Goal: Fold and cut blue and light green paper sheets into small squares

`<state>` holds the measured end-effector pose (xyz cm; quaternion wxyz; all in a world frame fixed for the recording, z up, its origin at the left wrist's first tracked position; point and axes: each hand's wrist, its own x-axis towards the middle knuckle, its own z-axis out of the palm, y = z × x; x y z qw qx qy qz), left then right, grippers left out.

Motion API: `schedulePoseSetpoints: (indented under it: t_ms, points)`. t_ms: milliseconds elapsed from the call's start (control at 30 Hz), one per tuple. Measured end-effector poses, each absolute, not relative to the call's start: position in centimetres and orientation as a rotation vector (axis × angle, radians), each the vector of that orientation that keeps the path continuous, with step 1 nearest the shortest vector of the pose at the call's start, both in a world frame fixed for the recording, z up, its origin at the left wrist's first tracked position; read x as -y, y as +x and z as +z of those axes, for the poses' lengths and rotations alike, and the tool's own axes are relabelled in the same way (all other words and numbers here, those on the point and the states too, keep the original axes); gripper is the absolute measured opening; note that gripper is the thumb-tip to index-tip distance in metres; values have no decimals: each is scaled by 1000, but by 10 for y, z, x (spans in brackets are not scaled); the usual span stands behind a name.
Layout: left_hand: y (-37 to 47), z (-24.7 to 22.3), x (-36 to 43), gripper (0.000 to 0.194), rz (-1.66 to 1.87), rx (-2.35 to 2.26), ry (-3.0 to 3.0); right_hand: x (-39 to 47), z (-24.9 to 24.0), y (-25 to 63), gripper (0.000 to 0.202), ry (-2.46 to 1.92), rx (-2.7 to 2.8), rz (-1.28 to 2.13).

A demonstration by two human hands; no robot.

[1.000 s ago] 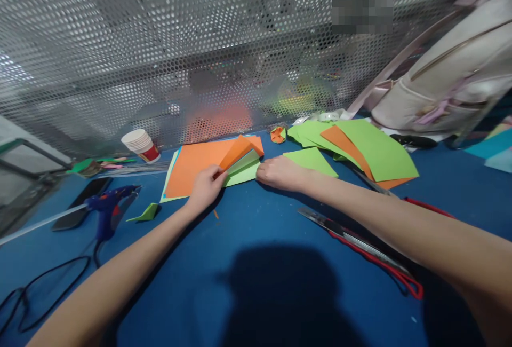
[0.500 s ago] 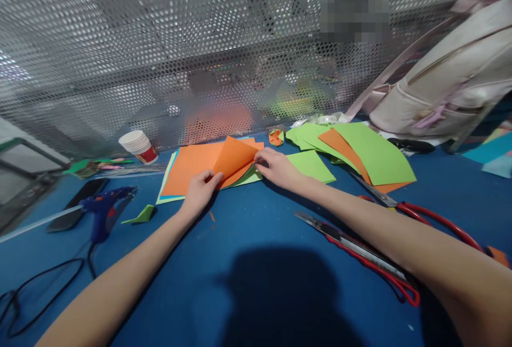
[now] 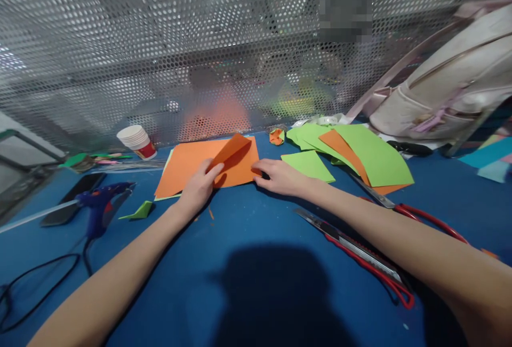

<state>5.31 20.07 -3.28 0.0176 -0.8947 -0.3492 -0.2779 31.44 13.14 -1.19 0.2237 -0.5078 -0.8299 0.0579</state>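
Observation:
A stack of coloured paper sheets [image 3: 184, 157], orange on top, lies on the blue table against the mesh panel. My left hand [image 3: 199, 184] is closed on a smaller folded orange paper [image 3: 232, 152], its thumb and fingers pinching the near end while the far end stands up off the stack. At the stack's near right corner is my right hand [image 3: 278, 175], fingers curled and closed around the sheet edge. Just right of that hand lies a light green paper square [image 3: 308, 166]. A small orange and green folded paper piece [image 3: 276, 136] sits behind it.
Red-handled scissors [image 3: 424, 219] and a utility knife [image 3: 352, 248] lie under and beside my right forearm. Green and orange sheets [image 3: 372, 155] and a backpack [image 3: 444, 75] are at right. At left are a blue glue gun [image 3: 100, 203], a phone [image 3: 72, 197] and stacked paper cups [image 3: 138, 141].
The folded orange paper has tilted up in my left hand, narrowing in view. The lifted right corner of the sheets now lies flatter, and my right hand has come slightly down.

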Motion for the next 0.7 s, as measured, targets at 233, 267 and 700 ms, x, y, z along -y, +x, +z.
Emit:
schedulePoseSetpoints:
  t_ms: [233, 267, 700]
  points:
    - [54, -35, -201, 34, -794, 1052, -2807, -137, 7, 318, 21, -1424, 2428, 200]
    - [55, -34, -200, 34, -794, 1045, -2809, -137, 9, 319, 21, -1420, 2451, 208]
    - [63, -27, -188, 35, -749, 1012, -2803, -148, 16, 312, 18, -1600, 2302, 201]
